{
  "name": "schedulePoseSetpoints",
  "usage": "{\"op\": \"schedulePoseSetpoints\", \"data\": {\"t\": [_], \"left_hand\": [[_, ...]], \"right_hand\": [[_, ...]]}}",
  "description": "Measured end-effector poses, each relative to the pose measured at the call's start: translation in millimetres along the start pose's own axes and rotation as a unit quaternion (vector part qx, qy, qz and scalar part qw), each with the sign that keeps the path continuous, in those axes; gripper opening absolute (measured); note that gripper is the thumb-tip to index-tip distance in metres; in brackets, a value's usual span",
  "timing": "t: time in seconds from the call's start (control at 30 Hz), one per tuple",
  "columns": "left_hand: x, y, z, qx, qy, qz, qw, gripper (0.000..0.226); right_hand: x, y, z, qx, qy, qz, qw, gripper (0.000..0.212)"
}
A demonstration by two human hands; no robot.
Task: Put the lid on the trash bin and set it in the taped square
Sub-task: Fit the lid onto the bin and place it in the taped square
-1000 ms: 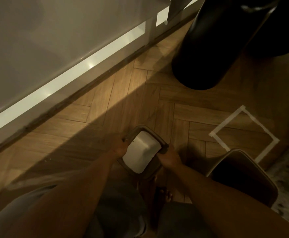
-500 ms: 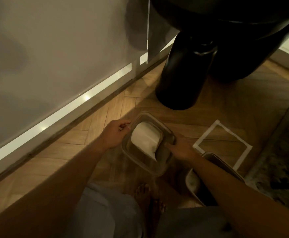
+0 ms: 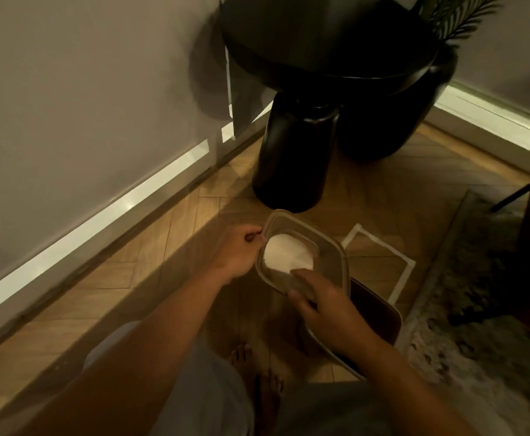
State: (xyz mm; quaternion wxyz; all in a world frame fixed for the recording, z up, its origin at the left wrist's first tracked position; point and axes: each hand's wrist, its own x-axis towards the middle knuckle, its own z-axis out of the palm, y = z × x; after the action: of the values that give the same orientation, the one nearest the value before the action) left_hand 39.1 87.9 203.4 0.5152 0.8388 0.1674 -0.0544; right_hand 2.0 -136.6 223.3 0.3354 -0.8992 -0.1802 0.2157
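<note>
The trash bin lid (image 3: 326,243) is a grey-brown frame with a white swing flap (image 3: 285,253) in its middle. My left hand (image 3: 238,253) grips the lid's left edge. My right hand (image 3: 323,303) holds its near right edge, fingers over the frame. The lid hangs in the air, tilted, just left of and above the open trash bin (image 3: 380,313), which stands on the wooden floor with its dark inside showing. The taped square (image 3: 399,259) of white tape lies on the floor right behind the bin, partly hidden by the lid and bin.
A black round pedestal table (image 3: 292,165) stands close behind the lid, a dark plant pot (image 3: 392,121) beside it. A patterned rug (image 3: 477,309) lies at the right. A grey wall with a lit skirting (image 3: 100,215) runs along the left. My bare feet (image 3: 257,372) stand below.
The view has tilted up and back, showing more of the table and rug. Both hands have carried the lid to the right, up against the open bin's rim.
</note>
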Motion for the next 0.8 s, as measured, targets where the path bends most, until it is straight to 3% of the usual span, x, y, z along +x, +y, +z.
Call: {"op": "schedulePoseSetpoints", "data": {"t": [0.13,0.27,0.43,0.7,0.8], "left_hand": [[2.4,15.3,22.6,-0.042,-0.036,-0.022,0.998,0.031],[5.3,39.4,46.4,-0.036,-0.059,-0.032,0.997,0.032],[5.7,60.0,68.6,-0.004,-0.062,-0.030,0.998,0.005],[9.1,75.4,99.4,0.002,-0.076,0.021,0.997,0.043],[9.6,75.8,106.9,0.013,-0.082,0.026,0.996,0.054]], "right_hand": [[-16.5,6.4,4.1,-0.022,-0.005,-0.033,0.999,0.056],[-24.4,29.3,-4.9,-0.018,0.069,-0.030,0.997,0.041],[-34.1,44.8,-16.9,-0.024,0.182,-0.045,0.982,0.031],[-44.6,67.2,-40.4,0.071,0.307,-0.025,0.949,0.014],[-48.7,67.7,-52.4,0.157,0.341,0.004,0.927,0.022]]}}
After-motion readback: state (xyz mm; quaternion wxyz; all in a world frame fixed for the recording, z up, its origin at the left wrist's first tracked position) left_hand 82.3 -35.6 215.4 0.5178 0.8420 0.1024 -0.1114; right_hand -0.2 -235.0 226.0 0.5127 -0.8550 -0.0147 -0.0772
